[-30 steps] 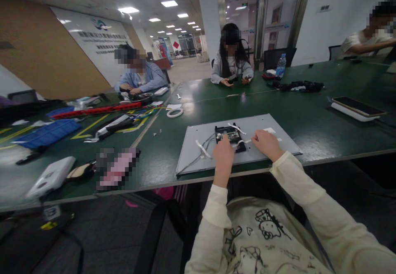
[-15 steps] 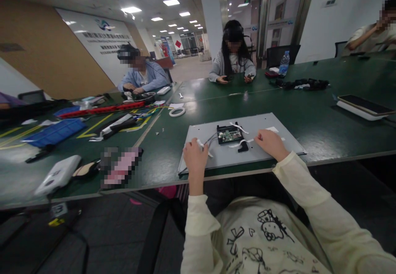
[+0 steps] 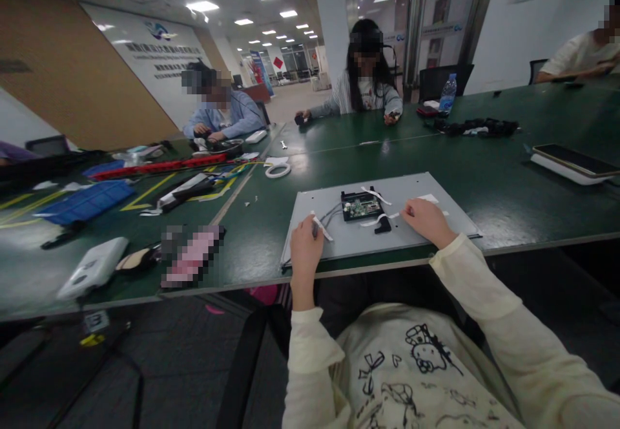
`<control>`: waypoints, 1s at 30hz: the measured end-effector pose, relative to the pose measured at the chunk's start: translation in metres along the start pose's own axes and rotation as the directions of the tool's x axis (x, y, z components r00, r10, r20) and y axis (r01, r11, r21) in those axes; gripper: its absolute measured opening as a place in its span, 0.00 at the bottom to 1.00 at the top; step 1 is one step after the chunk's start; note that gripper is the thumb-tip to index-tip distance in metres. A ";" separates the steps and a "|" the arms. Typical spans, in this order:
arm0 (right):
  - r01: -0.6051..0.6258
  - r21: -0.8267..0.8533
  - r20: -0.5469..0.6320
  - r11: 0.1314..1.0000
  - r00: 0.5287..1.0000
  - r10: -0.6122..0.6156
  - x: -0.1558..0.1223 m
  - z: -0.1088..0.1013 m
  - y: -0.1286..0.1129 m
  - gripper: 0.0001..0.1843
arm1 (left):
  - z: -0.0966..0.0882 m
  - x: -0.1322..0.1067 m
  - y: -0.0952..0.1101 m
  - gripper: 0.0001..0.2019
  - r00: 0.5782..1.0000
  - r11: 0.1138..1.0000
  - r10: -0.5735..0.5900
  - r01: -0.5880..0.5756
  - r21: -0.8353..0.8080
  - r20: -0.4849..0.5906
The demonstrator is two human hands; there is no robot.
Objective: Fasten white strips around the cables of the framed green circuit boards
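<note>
A grey flat panel (image 3: 349,238) lies on the table before me, carrying a black frame with a green circuit board (image 3: 361,207). At its left edge my left hand (image 3: 306,241) is closed, and a white tape strip (image 3: 322,227) sticks out between its fingers. Grey cables (image 3: 332,213) run from beside that hand to the board. My right hand (image 3: 427,221) rests on the panel's right side, fingers curled together; whatever they may hold is hidden. Close to its fingertips lies a curved white strip (image 3: 375,221), beside a small black bracket (image 3: 383,226).
To the left are a pink phone (image 3: 194,256), a white device (image 3: 94,267) and a blue bin (image 3: 87,201). A tape roll (image 3: 278,170) lies beyond the panel. A phone on a white box (image 3: 574,164) is at right. Co-workers sit across the table.
My left hand has shifted slightly, and the white strip at its fingers now slants down to the right. Across the table, a co-worker's hand with a dark object has moved out to the left.
</note>
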State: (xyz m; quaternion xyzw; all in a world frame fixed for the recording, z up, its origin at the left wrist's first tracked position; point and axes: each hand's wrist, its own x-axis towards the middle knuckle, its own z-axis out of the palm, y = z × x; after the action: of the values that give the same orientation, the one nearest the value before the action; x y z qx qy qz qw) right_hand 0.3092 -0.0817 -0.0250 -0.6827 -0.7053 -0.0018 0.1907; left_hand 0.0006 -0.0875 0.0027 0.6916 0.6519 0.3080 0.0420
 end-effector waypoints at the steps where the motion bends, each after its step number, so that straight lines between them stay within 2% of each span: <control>1: 0.001 0.000 -0.004 1.000 1.000 -0.001 0.000 0.000 0.000 0.10 | 0.000 0.001 -0.001 0.19 1.000 1.000 0.004 -0.003 -0.011 0.012; 5: 0.008 0.005 -0.010 1.000 1.000 -0.008 0.000 0.001 0.001 0.10 | 0.002 0.009 -0.009 0.19 0.998 0.997 -0.005 0.009 -0.076 0.064; 10: 0.000 0.023 0.001 1.000 1.000 0.000 -0.001 -0.001 0.000 0.11 | 0.008 0.029 -0.018 0.16 0.987 0.970 -0.012 0.051 -0.237 0.162; 12: -0.006 0.034 -0.004 0.999 1.000 0.006 -0.001 -0.002 0.001 0.10 | 0.009 0.037 -0.017 0.15 0.988 0.959 -0.013 0.056 -0.277 0.153; 16: 0.001 0.048 -0.011 0.999 1.000 0.000 0.000 0.000 0.002 0.11 | 0.010 0.042 -0.010 0.14 0.998 0.931 0.011 0.011 -0.366 0.059; 19: 0.007 0.054 -0.006 0.999 1.000 -0.007 0.000 0.001 0.003 0.11 | 0.010 0.039 -0.005 0.14 1.000 0.851 -0.024 0.014 -0.524 -0.012; 22: 0.014 0.065 -0.007 0.998 1.000 -0.013 0.000 0.001 0.003 0.10 | 0.009 0.035 -0.002 0.15 0.995 0.695 -0.087 0.024 -0.719 -0.051; 25: 0.016 0.087 -0.009 0.996 1.000 -0.015 0.000 0.000 0.004 0.10 | 0.007 0.032 -0.002 0.19 0.992 0.576 -0.107 0.013 -0.818 -0.059; 27: 0.016 0.115 -0.014 0.993 1.000 -0.015 0.000 -0.001 0.003 0.10 | 0.005 0.032 -0.002 0.20 0.993 0.557 -0.105 0.019 -0.830 -0.048; 30: 0.056 0.185 -0.048 0.981 0.998 -0.048 0.001 -0.002 0.001 0.09 | 0.007 0.033 -0.003 0.21 0.996 0.577 -0.088 0.061 -0.815 0.012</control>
State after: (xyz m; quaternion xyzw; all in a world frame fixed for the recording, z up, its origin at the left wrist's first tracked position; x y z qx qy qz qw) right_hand 0.3109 -0.0816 -0.0234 -0.6430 -0.7157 0.0444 0.2692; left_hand 0.0006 -0.0535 0.0079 0.5627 0.4673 0.5808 0.3572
